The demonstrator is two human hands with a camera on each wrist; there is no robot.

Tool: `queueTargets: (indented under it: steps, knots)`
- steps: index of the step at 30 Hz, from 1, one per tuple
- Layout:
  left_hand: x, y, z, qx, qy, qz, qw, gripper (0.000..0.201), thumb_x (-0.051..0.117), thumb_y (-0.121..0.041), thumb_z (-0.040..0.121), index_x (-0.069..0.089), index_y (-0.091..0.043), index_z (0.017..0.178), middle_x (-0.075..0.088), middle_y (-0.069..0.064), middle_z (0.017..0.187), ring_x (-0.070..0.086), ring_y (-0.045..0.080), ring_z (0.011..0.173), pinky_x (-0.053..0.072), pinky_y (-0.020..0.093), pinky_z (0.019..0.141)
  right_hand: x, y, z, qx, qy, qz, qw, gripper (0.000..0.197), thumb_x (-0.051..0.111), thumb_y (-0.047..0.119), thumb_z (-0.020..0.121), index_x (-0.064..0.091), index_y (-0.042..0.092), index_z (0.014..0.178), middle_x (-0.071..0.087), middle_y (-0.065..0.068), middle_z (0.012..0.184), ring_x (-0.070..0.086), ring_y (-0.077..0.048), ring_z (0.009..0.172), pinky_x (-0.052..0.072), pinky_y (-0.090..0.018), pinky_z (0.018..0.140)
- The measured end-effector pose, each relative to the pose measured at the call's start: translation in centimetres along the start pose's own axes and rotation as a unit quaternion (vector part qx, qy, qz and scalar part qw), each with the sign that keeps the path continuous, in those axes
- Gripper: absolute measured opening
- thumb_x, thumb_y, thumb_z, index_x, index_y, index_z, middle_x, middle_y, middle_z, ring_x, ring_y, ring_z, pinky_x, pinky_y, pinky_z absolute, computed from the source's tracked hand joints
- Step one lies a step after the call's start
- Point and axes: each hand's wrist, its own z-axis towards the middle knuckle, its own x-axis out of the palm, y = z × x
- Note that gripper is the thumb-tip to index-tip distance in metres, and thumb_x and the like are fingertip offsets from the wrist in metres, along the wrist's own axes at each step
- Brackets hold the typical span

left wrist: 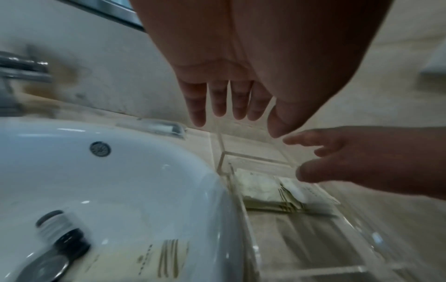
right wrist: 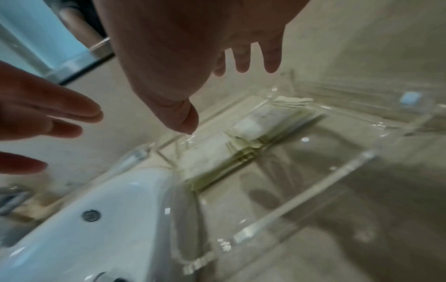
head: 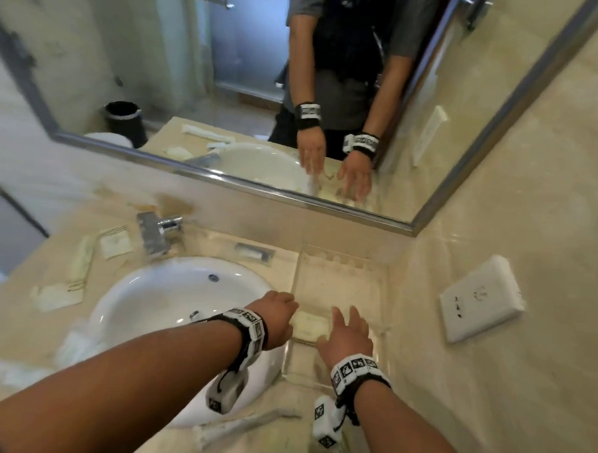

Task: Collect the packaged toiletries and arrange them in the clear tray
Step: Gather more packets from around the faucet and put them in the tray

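The clear tray stands on the counter right of the sink, against the wall. Two cream packets lie side by side in its near half, also seen as packets and packets. My left hand hovers at the tray's left wall, fingers straight and holding nothing, as the left hand shows. My right hand hovers over the tray just right of the packets, fingers spread and empty, as the right hand shows. More packets lie left of the sink: a flat sachet, a long packet, another packet.
The white sink with a chrome faucet fills the middle of the counter. A small clear dish sits behind it. A long wrapped packet lies at the front edge. A wall socket is on the right wall, a mirror behind.
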Motion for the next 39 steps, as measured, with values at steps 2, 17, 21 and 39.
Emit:
queueTargets:
  steps: [2, 17, 21, 39]
  knots:
    - [0.3, 1.1, -1.9, -0.024, -0.015, -0.026, 0.999, 0.053, 0.051, -0.031, 0.093, 0.042, -0.014, 0.142, 0.038, 0.007, 0.149, 0.035, 0.03, 0.134, 0.038, 0.043, 0.108, -0.4, 2.1, -0.8, -0.042, -0.015, 0.003, 0.999, 0.078, 0.053, 0.047, 0.09, 0.015, 0.035, 0.157, -0.002, -0.004, 0.168, 0.005, -0.033, 0.152, 0.029, -0.046, 0.118]
    - [0.1, 19.6, -16.9, -0.226, -0.085, -0.114, 0.964, 0.052, 0.05, -0.033, 0.095, 0.04, -0.024, 0.145, 0.038, 0.001, 0.149, 0.038, 0.024, 0.133, 0.038, 0.042, 0.109, 1.4, 25.3, -4.7, -0.281, 0.04, -0.03, 0.958, 0.062, 0.053, 0.041, 0.093, 0.034, 0.038, 0.152, 0.019, 0.005, 0.164, 0.022, -0.021, 0.148, 0.029, -0.036, 0.117]
    - [-1.3, 26.6, -22.0, -0.291, -0.115, -0.122, 0.942, 0.051, 0.05, -0.032, 0.095, 0.042, -0.024, 0.145, 0.04, 0.003, 0.147, 0.042, 0.027, 0.131, 0.039, 0.04, 0.106, 1.4, 31.2, -4.6, -0.306, 0.042, -0.051, 0.95, 0.059, 0.055, 0.039, 0.09, 0.041, 0.037, 0.147, 0.029, 0.004, 0.16, 0.031, -0.021, 0.144, 0.034, -0.038, 0.115]
    - [0.0, 42.8, -29.4, -0.411, -0.115, -0.177, 0.887, 0.05, 0.051, -0.029, 0.096, 0.041, -0.025, 0.145, 0.041, 0.004, 0.149, 0.047, 0.026, 0.13, 0.043, 0.04, 0.104, 6.8, 46.0, -2.3, -0.33, 0.096, -0.101, 0.934, 0.056, 0.055, 0.035, 0.092, 0.044, 0.03, 0.147, 0.037, -0.001, 0.154, 0.039, -0.026, 0.138, 0.035, -0.036, 0.113]
